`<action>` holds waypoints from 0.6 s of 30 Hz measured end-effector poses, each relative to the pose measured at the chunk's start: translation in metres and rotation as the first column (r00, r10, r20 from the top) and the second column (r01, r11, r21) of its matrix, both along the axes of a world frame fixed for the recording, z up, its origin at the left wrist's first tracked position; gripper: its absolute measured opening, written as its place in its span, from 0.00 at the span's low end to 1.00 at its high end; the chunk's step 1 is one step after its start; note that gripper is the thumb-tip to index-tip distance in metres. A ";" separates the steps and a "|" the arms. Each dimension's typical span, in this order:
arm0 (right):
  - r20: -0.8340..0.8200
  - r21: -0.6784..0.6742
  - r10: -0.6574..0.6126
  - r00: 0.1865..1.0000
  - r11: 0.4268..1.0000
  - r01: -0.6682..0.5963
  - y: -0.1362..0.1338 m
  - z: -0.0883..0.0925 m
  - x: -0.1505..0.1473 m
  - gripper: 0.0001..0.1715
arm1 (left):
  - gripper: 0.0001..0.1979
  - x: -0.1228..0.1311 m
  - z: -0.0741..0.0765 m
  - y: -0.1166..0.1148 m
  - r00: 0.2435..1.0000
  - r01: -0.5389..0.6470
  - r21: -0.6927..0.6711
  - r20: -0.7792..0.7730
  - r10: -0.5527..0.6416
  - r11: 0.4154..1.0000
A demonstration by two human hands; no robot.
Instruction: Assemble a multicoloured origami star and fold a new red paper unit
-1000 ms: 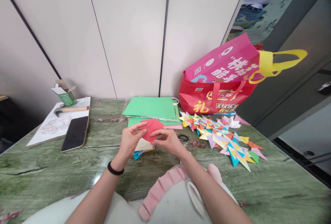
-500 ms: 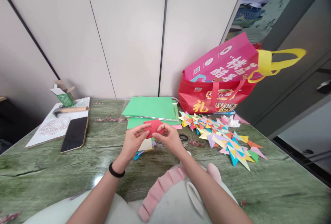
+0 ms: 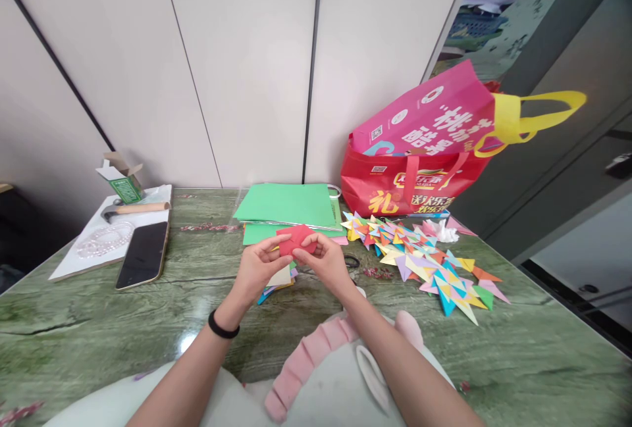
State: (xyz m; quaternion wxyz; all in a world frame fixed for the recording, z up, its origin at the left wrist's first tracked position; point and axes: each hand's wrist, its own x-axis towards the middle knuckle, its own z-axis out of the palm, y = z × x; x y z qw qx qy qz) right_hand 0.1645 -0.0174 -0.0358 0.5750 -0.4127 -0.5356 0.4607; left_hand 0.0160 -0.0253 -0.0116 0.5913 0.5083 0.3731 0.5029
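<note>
A folded piece of red paper point(image 3: 295, 240) is held up between my two hands. My left hand point(image 3: 257, 268) pinches its left side with thumb and fingers. On the right side, my right hand point(image 3: 324, 261) grips it the same way, and the two thumbs are close together at its lower edge. Under the hands lies a small stack of coloured paper squares point(image 3: 281, 277), partly covered by the left hand. Behind the red paper rest green paper sheets point(image 3: 289, 205) in a pile. Close to the right hand is a dark scissor handle point(image 3: 351, 261), the rest hidden.
Folded colourful paper pieces point(image 3: 419, 252) spread on the right, before a red gift bag point(image 3: 390, 183). At left are a phone point(image 3: 142, 254), a hammer point(image 3: 143, 208), a beaded string point(image 3: 105, 241) and a small green box point(image 3: 123, 185). A plush toy point(image 3: 326, 374) lies beneath my forearms.
The red paper has turned slightly and now shows a broader, flatter face. My left fingers have shifted a little along its edge; both hands still hold it.
</note>
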 end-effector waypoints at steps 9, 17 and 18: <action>-0.021 -0.006 -0.005 1.000 1.000 0.005 0.001 -0.002 -0.001 0.19 | 0.24 0.002 0.000 -0.001 0.999 -0.033 -0.011 -0.003 0.033 0.999; -0.047 0.001 0.005 0.999 1.000 -0.005 -0.001 0.000 -0.001 0.18 | 0.18 0.002 0.003 -0.001 0.998 -0.059 -0.023 0.036 0.060 0.998; -0.042 -0.001 0.003 0.999 1.000 -0.003 -0.001 0.000 -0.001 0.18 | 0.17 0.002 0.003 -0.001 0.997 -0.065 -0.027 0.044 0.066 0.998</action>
